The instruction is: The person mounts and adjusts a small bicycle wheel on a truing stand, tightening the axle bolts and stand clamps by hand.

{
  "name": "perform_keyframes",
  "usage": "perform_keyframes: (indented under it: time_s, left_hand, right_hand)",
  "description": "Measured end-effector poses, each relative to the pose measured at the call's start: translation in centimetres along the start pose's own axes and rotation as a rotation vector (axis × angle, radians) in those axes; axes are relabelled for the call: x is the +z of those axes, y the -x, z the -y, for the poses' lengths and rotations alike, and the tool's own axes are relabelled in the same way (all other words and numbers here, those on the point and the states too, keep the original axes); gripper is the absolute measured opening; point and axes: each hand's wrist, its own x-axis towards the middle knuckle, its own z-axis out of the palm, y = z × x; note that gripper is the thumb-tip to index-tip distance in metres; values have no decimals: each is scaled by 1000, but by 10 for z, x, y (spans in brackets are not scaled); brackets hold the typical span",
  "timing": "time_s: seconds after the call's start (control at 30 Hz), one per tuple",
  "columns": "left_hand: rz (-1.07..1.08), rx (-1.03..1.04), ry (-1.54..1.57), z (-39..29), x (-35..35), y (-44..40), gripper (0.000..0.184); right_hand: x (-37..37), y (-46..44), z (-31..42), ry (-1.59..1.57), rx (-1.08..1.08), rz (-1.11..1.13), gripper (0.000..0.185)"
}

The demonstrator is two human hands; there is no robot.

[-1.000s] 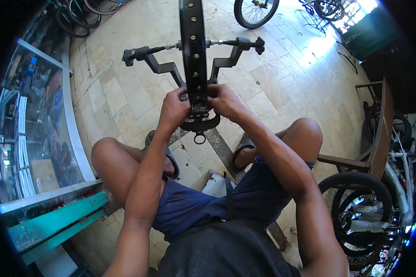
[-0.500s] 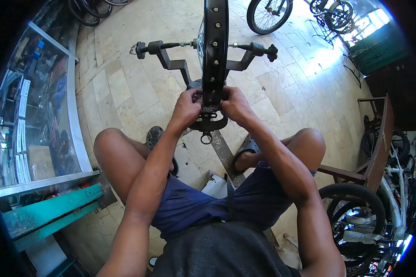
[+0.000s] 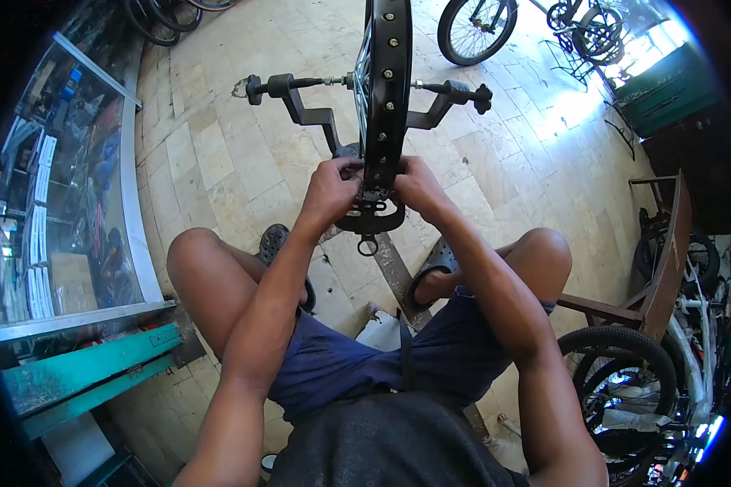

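Observation:
A black wheel rim (image 3: pixel 388 91) stands upright, edge-on to me, its spoke nipples showing along the inner face. It is mounted in a black metal stand (image 3: pixel 304 114) with an arm and knob on either side. At the rim's lower left, my left hand (image 3: pixel 333 190) has its fingers curled in against the rim and spokes. My right hand (image 3: pixel 418 185) is curled at the rim's right side. The rim and the hands themselves hide both sets of fingertips. Just below the hands is the stand's curved base with a small ring (image 3: pixel 368 245).
A glass display case (image 3: pixel 77 187) stands at the left above a green bench (image 3: pixel 97 365). At the right are a brown wooden bench (image 3: pixel 666 252) and a bicycle tyre (image 3: pixel 625 337). Another bicycle wheel (image 3: pixel 477 31) is at the top, on the tiled floor (image 3: pixel 219 154).
The wheel and stand have shifted right and slightly down in view, along with the surroundings. Both hands remain at the lower part of the rim.

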Motion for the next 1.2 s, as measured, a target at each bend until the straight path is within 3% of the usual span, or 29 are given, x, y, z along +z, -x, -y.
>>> perform_keyframes:
  time_s: [0.07, 0.13, 0.27, 0.33, 0.53, 0.8, 0.93, 0.97, 1.2]
  left_hand:
    - [-6, 38, -22, 1, 1, 0, 33]
    - [36, -109, 182, -14, 0, 9, 35]
    - [21, -111, 288, -5, 4, 7, 36]
    - [10, -89, 71, 1, 4, 4, 34]
    - [-28, 61, -93, 12, 7, -6, 30]
    - [-52, 52, -91, 30, 12, -17, 26]
    - [-18, 11, -96, -13, -2, 2, 27]
    - [18, -36, 22, -11, -3, 2, 28]
    - [-32, -1, -106, -13, 0, 8, 29]
  right_hand:
    - [-1, 0, 0, 26, 3, 54, 37]
    - [0, 0, -2, 2, -2, 57, 36]
    - [3, -3, -11, -30, 44, 19, 30]
    - [3, -4, -11, -32, 34, 15, 29]
    - [6, 1, -9, 67, -12, -48, 27]
    - [6, 6, 2, 130, -121, -55, 31]
    - [0, 8, 9, -19, -52, -12, 32]
    - [-2, 5, 4, -68, -49, 44, 32]
    - [0, 2, 0, -50, -1, 97, 31]
